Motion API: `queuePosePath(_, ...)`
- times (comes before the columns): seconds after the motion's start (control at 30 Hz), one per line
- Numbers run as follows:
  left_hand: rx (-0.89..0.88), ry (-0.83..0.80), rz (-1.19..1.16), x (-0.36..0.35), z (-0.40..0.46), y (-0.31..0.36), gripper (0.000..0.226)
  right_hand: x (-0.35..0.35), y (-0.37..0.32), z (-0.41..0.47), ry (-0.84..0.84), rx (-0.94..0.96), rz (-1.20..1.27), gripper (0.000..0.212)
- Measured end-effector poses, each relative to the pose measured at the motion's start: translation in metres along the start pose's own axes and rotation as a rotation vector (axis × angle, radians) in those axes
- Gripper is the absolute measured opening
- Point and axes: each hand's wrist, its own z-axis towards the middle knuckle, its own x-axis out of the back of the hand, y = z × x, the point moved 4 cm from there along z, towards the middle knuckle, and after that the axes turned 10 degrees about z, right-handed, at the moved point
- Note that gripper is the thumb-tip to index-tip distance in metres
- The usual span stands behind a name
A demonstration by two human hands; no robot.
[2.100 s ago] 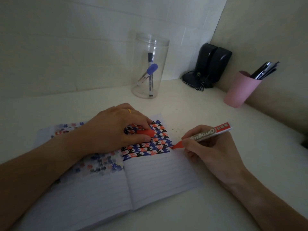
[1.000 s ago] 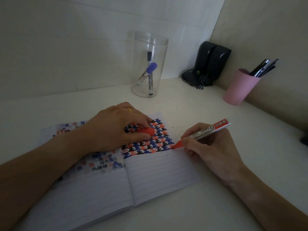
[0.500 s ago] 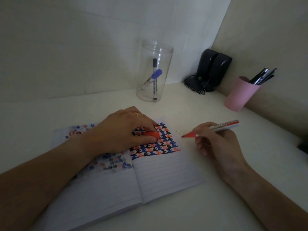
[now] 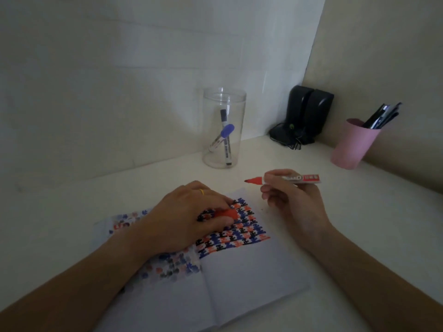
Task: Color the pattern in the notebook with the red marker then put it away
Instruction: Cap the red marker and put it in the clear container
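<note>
An open lined notebook (image 4: pixel 251 279) lies on the white desk, with a red, blue and black pattern (image 4: pixel 242 232) across the top of its right page. My left hand (image 4: pixel 189 219) rests on that pattern and holds the red marker cap (image 4: pixel 226 213) between thumb and fingers. My right hand (image 4: pixel 292 202) grips the uncapped red marker (image 4: pixel 282 180) above the desk, beyond the notebook's top right corner. The marker lies roughly level, its red tip pointing left, clear of the paper.
A clear plastic jar (image 4: pixel 224 128) with two markers stands behind the notebook by the wall. Black speakers (image 4: pixel 306 116) sit in the corner. A pink cup (image 4: pixel 352 144) of pens stands at the right wall.
My right hand lifted the marker tip off the pattern's right edge and carried it up and away, turning it level. The left hand stayed on the page with the cap.
</note>
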Motion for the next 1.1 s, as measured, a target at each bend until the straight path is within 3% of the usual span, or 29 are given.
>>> queuePosePath(0.13,0.065,0.004,-0.031,-0.001,-0.001,0.001,0.044,0.001,0.001,0.0,-0.032,-0.03,0.083,0.02)
queuePosePath(0.33,0.168,-0.018,-0.104,-0.003,-0.003,-0.003,0.032,0.003,0.002,-0.001,-0.056,-0.056,0.071,0.012)
queuePosePath(0.5,0.146,-0.012,-0.082,0.0,-0.003,-0.002,0.031,-0.001,0.002,-0.003,-0.12,-0.069,0.087,0.026)
queuePosePath(0.67,0.129,-0.006,-0.088,0.002,-0.005,-0.001,0.028,-0.003,0.003,-0.005,-0.178,-0.065,0.054,0.018)
queuePosePath(0.87,0.094,0.025,-0.067,0.006,-0.005,0.003,0.028,-0.014,-0.001,-0.012,-0.304,-0.062,-0.014,0.038)
queuePosePath(1.1,-0.016,0.216,0.12,0.015,-0.008,0.009,0.035,-0.018,-0.007,-0.018,-0.352,-0.067,0.006,0.022)
